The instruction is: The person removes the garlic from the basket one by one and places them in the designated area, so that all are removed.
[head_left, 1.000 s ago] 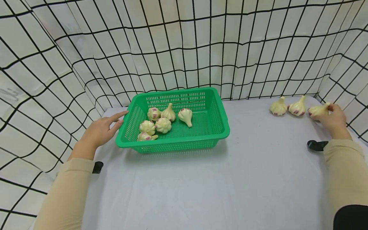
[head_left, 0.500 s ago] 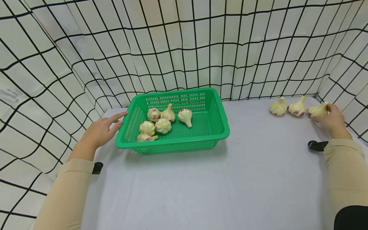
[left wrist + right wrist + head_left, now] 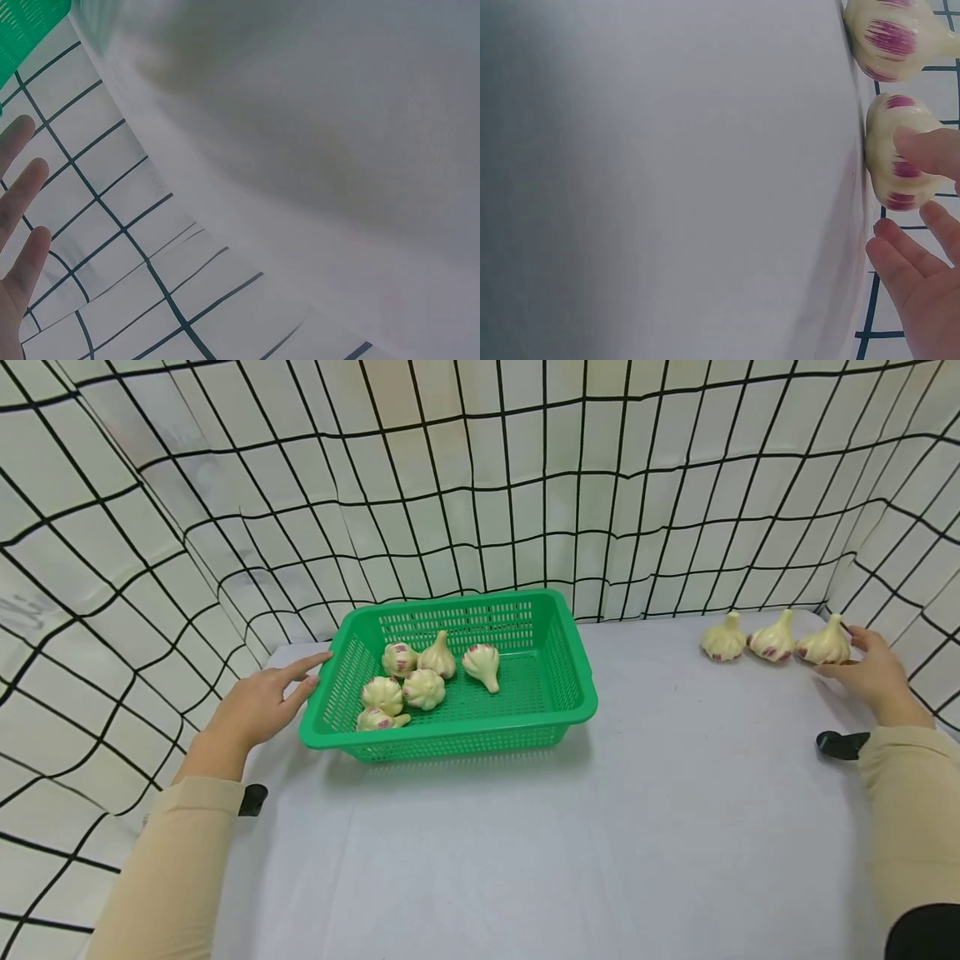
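Note:
My left hand [image 3: 258, 708] is at the left end of the green basket [image 3: 457, 737], index finger stretched out to its rim. Several garlic bulbs [image 3: 424, 688] lie inside, mostly toward the left. At the far right, three more bulbs stand in a row on the table. My right hand [image 3: 873, 672] is beside the rightmost garlic bulb [image 3: 823, 643], which sits upright with its stem up. In the right wrist view the thumb [image 3: 926, 150] lies in front of that bulb [image 3: 904, 180], and the fingers are spread loosely away from it. Straight, parted fingers [image 3: 26, 191] show in the left wrist view.
Black netting [image 3: 525, 489] over white sheeting walls the back and both sides. The middle garlic bulb [image 3: 772, 639] and the left one [image 3: 723, 639] stand near the back edge of the white table [image 3: 480, 852].
The rightmost bulb has gone from tilted in my right hand's grip to upright, nearer the middle bulb. My right fingers have loosened around it. The left hand stays at the basket rim.

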`<state>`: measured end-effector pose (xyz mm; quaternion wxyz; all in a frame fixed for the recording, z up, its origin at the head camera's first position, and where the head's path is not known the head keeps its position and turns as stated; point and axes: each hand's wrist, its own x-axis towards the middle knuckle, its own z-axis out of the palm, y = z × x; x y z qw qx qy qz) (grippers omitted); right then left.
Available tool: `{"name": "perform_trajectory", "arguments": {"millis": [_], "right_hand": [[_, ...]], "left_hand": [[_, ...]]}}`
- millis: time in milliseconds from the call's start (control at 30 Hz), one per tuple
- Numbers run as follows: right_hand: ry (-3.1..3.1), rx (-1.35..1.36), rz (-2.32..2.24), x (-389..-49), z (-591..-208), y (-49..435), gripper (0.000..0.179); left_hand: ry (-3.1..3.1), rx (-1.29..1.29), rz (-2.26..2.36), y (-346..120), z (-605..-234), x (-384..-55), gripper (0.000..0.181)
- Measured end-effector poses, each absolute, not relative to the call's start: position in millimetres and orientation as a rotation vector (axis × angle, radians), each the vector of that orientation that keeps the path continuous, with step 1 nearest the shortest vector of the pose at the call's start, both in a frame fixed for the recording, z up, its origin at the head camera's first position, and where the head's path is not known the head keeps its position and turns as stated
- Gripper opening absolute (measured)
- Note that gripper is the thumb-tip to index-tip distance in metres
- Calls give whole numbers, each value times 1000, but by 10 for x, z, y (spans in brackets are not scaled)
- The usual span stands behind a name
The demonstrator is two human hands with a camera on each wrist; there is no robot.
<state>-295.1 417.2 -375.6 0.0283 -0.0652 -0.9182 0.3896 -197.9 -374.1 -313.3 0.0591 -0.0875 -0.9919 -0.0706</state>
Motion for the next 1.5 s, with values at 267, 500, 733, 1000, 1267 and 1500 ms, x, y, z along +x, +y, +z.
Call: {"name": "perform_trajectory", "arguments": {"millis": [267,500,733,1000,1267,1500], "right_hand": [[-2831,-245,1150,-2890,-3696,4169,83],[-2796,-194,1105,-2801,-3629,4168,78],[-2744,-142,1033,-2741,-3477,4072,74],[-2710,-70,1015,-2703,-3319,3912,70],[-2681,56,1026,-2648,-3184,3724,69],[-2623,196,1099,-2633,-3045,3506,66]], "left_hand": [[-3005,-277,-204,-3753,-3141,-1986,56],[-3021,-269,-204,-3761,-3146,-1999,59],[-3006,-280,-210,-3756,-3124,-1998,58],[-3000,-271,-217,-3751,-3150,-1992,58],[-3006,-269,-228,-3751,-3150,-1984,58],[-3018,-271,-217,-3756,-3153,-1995,58]]}}
